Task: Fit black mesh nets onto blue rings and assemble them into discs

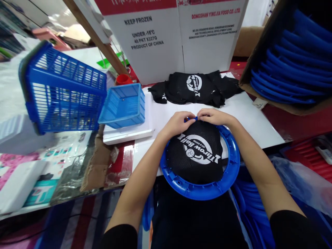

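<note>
A blue plastic ring [233,155] leans on the table's front edge, its near side over my lap. Inside it lies a black mesh net [178,166] printed "Throw Ball", covering most of the opening but leaving a gap along the right. My left hand [180,122] is closed at the ring's far rim, thumb and fingers pinched together. Close beside it my right hand [214,116] grips the same rim, fingers bent over it. The fingers hide the spot where net and rim meet. Beyond the hands lies a pile of black printed nets [194,88].
A light-blue tray [123,107] rests on white slabs at left, near a blue basket [64,90]. A white carton [166,45] stands behind the nets. At right a cardboard box [250,74] holds stacked blue rings [287,69]. More rings [249,197] lie below the table.
</note>
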`<state>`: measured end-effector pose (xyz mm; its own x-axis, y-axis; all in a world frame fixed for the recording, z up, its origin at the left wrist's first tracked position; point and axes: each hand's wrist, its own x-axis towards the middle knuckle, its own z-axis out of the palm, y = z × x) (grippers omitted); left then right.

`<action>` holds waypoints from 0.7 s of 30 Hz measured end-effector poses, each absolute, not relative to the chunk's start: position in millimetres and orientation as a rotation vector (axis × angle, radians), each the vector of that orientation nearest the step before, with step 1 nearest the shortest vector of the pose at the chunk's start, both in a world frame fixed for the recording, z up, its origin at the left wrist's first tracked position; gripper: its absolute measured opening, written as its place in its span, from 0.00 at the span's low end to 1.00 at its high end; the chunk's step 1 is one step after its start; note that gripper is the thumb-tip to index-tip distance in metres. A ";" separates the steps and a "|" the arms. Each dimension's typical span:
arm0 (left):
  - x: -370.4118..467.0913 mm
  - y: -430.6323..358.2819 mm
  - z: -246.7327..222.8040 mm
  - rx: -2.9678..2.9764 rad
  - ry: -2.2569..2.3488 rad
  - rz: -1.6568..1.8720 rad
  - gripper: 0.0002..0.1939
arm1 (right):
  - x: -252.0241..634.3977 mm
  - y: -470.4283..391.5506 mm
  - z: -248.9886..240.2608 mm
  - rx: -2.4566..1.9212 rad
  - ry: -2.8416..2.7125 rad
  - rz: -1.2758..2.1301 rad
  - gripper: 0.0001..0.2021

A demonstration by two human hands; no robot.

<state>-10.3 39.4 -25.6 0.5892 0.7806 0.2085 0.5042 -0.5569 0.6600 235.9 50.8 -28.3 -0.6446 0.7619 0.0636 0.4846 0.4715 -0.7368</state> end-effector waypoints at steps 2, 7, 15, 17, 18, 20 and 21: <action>-6.9 37.7 -27.2 2.298 1.033 0.661 0.09 | 232.7 51.1 -29.5 -1.015 -2.330 0.990 0.15; -2.0 37.7 -32.5 2.217 1.083 0.688 0.09 | 229.1 52.4 -34.9 -0.923 -2.331 0.971 0.13; -3.0 43.9 -36.1 2.114 1.126 0.697 0.08 | 227.2 52.3 -36.0 -1.017 -2.275 0.993 0.13; -3.2 46.6 -37.1 2.112 1.121 0.692 0.08 | 225.6 52.0 -35.4 -1.023 -2.283 0.973 0.12; -3.2 47.9 -37.6 2.115 1.122 0.686 0.08 | 224.7 51.8 -35.0 -1.024 -2.288 0.956 0.11; -3.2 50.0 -38.4 2.119 1.120 0.670 0.08 | 222.6 51.3 -34.0 -1.020 -2.297 0.924 0.10; -3.3 50.6 -38.6 2.118 1.114 0.664 0.09 | 221.7 50.9 -33.6 -1.017 -2.300 0.913 0.10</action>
